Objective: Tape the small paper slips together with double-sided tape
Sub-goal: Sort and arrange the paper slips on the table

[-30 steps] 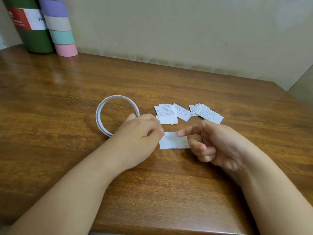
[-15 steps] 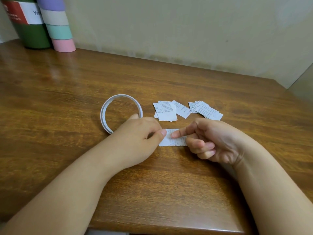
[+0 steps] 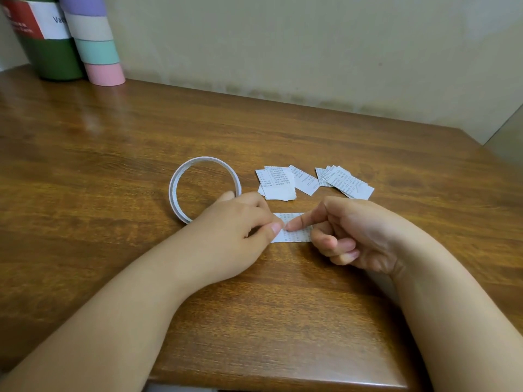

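A small printed paper slip lies flat on the wooden table between my hands. My left hand has its fingers curled, with thumb and fingertips pinching at the slip's left edge. My right hand points its index finger down onto the slip, the other fingers curled in. A thin white ring of double-sided tape lies just left of my left hand. Two small heaps of printed slips sit behind: one in the middle, another to its right.
At the back left corner stand a green canister and a tube banded purple, beige, teal and pink. A wall runs behind the table. The table's right edge and front edge are close.
My right index finger has slid left along the slip until it meets my left fingertips. The camera has tipped slightly. The tape ring and heaps have not moved.
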Tool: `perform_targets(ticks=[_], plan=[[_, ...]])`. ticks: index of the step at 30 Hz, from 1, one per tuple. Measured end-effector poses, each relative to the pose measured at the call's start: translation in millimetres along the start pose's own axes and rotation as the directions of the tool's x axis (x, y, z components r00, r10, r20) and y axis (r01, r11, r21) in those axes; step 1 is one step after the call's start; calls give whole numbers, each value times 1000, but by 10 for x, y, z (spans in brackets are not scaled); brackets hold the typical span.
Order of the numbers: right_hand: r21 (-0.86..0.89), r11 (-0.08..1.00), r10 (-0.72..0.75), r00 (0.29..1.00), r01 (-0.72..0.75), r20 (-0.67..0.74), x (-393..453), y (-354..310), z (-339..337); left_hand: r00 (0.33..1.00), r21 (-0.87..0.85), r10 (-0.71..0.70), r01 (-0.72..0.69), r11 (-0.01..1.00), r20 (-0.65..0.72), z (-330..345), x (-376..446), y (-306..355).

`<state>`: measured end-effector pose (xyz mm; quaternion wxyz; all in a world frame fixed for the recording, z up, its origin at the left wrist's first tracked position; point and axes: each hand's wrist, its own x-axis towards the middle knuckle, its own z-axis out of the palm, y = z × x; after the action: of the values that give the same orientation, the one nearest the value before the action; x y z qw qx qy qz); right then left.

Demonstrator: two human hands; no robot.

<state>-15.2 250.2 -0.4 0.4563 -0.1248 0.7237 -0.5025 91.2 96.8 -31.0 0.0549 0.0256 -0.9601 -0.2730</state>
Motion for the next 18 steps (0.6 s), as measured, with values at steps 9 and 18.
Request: perform_targets(ticks=[9, 18], plan=[[-112, 993, -62, 986, 44, -157, -46, 16, -42, 999, 69, 23, -21, 997, -22, 28, 3, 14], [-556, 768, -489, 852, 319, -187, -117, 116, 19, 1000, 43, 8, -8, 999, -6, 20, 3, 14]])
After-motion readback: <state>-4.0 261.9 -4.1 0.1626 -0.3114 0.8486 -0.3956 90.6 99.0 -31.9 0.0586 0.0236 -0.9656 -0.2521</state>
